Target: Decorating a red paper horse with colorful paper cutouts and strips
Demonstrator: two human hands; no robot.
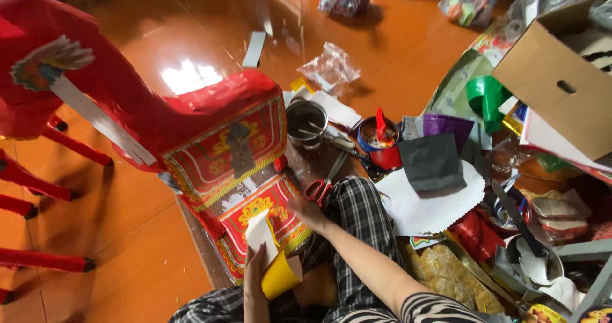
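Glossy orange floor, one red paper horse, left hand gripping one yellow-white sheet, right hand open, pressing one patterned panel, one scissors nearby.

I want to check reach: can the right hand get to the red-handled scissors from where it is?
Probably yes. The right hand rests on the red paper panel, and the scissors lie just beside it on the floor, uncovered, with nothing between them.

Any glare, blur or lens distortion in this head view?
Head view: bright window glare on the glossy orange floor; right hand slightly motion-blurred near the red paper horse; wide-angle bending toward the edges, seen at the cardboard box; otherwise evenly lit, soft shadows.
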